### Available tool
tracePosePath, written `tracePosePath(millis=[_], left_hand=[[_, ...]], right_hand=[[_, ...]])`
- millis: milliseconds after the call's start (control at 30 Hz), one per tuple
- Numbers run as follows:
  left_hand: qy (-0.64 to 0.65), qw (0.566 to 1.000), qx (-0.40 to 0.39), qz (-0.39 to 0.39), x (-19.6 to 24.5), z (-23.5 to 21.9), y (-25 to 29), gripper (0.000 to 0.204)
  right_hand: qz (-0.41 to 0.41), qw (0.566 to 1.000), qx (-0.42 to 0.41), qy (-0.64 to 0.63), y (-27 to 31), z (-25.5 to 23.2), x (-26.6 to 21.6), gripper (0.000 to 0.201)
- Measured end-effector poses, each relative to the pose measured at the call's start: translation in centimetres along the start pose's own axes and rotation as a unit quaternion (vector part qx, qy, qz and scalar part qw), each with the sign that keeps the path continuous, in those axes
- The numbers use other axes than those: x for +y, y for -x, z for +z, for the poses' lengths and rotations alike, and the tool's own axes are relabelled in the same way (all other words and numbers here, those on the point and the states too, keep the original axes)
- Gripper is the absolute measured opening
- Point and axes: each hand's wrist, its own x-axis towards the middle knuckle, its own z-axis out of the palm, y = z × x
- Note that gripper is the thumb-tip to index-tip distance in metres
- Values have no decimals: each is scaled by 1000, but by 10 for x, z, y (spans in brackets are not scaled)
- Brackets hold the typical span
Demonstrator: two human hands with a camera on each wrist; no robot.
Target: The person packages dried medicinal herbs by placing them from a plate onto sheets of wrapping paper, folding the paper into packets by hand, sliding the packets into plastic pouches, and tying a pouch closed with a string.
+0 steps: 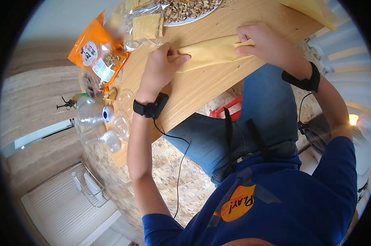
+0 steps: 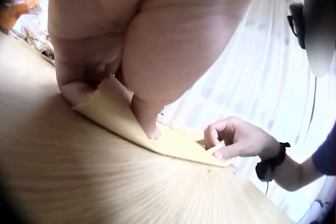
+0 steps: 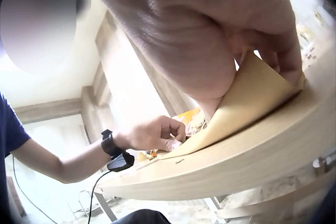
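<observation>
A yellow-brown kraft paper bag [image 1: 212,53], folded into a long flat strip, lies along the near edge of the wooden table [image 1: 206,88]. My left hand [image 1: 154,69] pinches its left end, thumb on top and fingers curled at the far side. At the other end, my right hand [image 1: 265,43] grips the paper the same way. In the left wrist view, the bag's end [image 2: 110,103] shows a jagged edge under the left hand. The right wrist view has the paper [image 3: 252,87] raised in a fold between thumb and fingers.
Beyond the paper are a plate of dried brown pieces [image 1: 187,10] and clear packets of yellowish squares [image 1: 146,26]. An orange pouch [image 1: 89,51] and clear plastic bottles [image 1: 89,112] stand at the left. Another yellow-brown sheet [image 1: 310,12] lies at the far right.
</observation>
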Motion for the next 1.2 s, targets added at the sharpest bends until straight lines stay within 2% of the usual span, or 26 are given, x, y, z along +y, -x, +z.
tracePosePath(millis=[33,100,133,167,200,233,300,367,433,467,500,533,567,633,767,833,867,933,967,1033,1067,1133,1167,1200], left_hand=[[0,1000,-1,3,-2,4,1,40],[-60,985,122,105,-4,14,4,39],[-59,985,122,106,3,12,7,39],[-163,964,149,146,16,8,12,39],[-265,931,175,183,25,4,15,41],[-263,931,177,179,29,2,18,41],[-246,944,41,218,34,3,24,46],[-222,950,32,219,33,15,30,47],[-197,953,23,229,31,17,29,47],[-197,953,9,232,30,14,28,41],[-196,952,-5,235,29,11,28,36],[-193,952,-3,236,28,7,27,36],[-168,959,-23,227,28,4,27,36],[-141,965,-40,218,31,2,28,37],[-124,968,-8,219,34,4,34,41],[-135,965,3,225,38,9,36,42],[-161,965,2,207,43,12,37,43],[-187,964,2,189,53,16,36,44],[-213,961,-6,177,58,17,35,47],[-239,957,-15,166,63,19,35,49],[-245,956,-8,162,63,21,34,49],[-254,953,-4,163,60,24,33,49],[-264,945,26,193,56,24,31,49],[-273,934,55,223,53,24,30,49]], right_hand=[[-1,1000,-4,12,0,0,0,33],[18,1000,-6,16,-1,-2,-5,32],[35,999,-10,17,0,-2,-9,31],[35,999,-10,18,1,-2,-11,31],[-23,994,62,85,2,-1,-14,30],[-82,976,132,151,2,0,-17,30],[-111,963,146,197,2,-2,-28,29],[-140,946,161,243,5,-3,-33,28],[-206,952,9,227,10,-7,-32,21],[-205,952,6,229,11,-5,-30,21],[-194,965,-6,175,12,-2,-27,19],[-183,975,-18,121,12,0,-24,18],[-184,975,-20,124,10,0,-17,18],[-64,995,-62,-47,8,-4,-2,22],[-17,997,-68,-28,13,-19,7,27],[39,996,-72,-40,18,-24,4,30],[38,996,-72,-39,20,-22,7,30],[-61,996,6,62,23,-18,12,33],[-62,996,7,64,23,-19,12,33],[-144,972,66,172,23,-20,9,34],[-143,972,68,174,24,-21,8,34],[-85,989,20,117,26,-24,6,32],[-83,989,25,116,26,-28,3,32],[-86,991,-27,104,25,-34,0,28]])
